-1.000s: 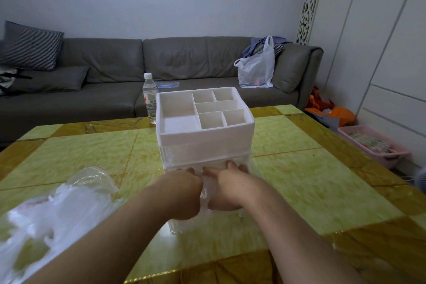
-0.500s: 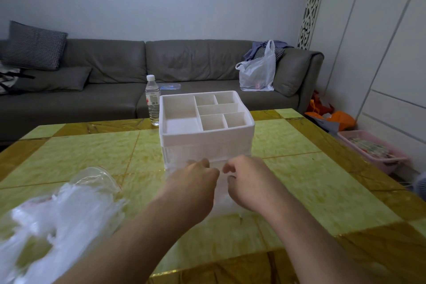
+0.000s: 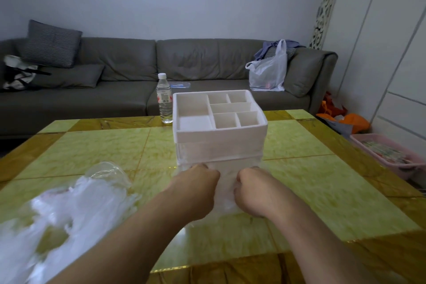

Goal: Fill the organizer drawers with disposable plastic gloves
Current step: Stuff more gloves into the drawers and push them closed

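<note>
Hands first: our left hand and right hand curl around crumpled gloves, pressing them into the lower drawer of the organizer on the surface. We judge stuffing underway; next comes shutting that drawer. More gloves sit in the bag to the left. The bottle label is unreadable.

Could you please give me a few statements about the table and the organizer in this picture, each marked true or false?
1. Both hands, the left hand and the right hand, are at the lower front of the white organizer. True.
2. The organizer's top compartments are full of gloves. False: they look empty.
3. A water bottle stands behind the organizer. True.
4. The heap of plastic gloves lies to the organizer's right. False: it lies to the left.
5. The white carrier bag sits on the table. False: it is on the sofa.
</note>
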Motion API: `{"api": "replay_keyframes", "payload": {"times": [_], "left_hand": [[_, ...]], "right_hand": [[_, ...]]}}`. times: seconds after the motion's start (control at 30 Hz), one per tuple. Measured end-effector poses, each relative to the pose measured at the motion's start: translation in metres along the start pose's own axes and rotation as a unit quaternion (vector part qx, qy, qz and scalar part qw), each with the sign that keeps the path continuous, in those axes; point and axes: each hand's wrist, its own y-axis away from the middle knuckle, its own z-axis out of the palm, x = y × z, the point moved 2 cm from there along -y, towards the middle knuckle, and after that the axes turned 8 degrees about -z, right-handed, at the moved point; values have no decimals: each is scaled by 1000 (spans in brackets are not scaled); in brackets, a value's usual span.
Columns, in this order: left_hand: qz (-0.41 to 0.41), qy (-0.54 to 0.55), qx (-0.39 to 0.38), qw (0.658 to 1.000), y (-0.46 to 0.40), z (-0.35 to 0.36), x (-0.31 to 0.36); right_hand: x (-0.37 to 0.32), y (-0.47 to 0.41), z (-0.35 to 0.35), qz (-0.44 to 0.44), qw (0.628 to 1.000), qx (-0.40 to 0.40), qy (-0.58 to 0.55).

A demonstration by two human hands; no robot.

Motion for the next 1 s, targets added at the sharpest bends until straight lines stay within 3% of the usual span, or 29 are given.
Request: {"api": "replay_keyframes", "payload": {"times": [0.2, 0.3, 0.4, 0.57, 0.63, 0.73, 0.83, 1.0], "left_hand": [[63, 184, 201, 960, 61, -21, -22], [-16, 237, 222, 946, 90, -17, -60], [-141, 269, 226, 925, 113, -8, -112], [-284, 261, 154, 909, 143, -11, -191], [-291, 271, 85, 914, 151, -6, -204], [-286, 184, -43, 939, 159, 18, -202], [-289, 131, -20, 948, 157, 31, -195], [-295, 217, 33, 930, 153, 24, -193]], "right_hand": [[-23, 14, -17, -20, 987, 160, -12], [-46, 27, -22, -93, 962, 250, -54], [-68, 37, -16, -159, 941, 288, -84], [-99, 41, 15, -273, 908, 306, -83], [-113, 46, 27, -297, 904, 295, -88], [-131, 50, 45, -318, 911, 250, -88], [-144, 53, 61, -336, 917, 202, -73], [-158, 61, 77, -321, 935, 129, -73]]}}
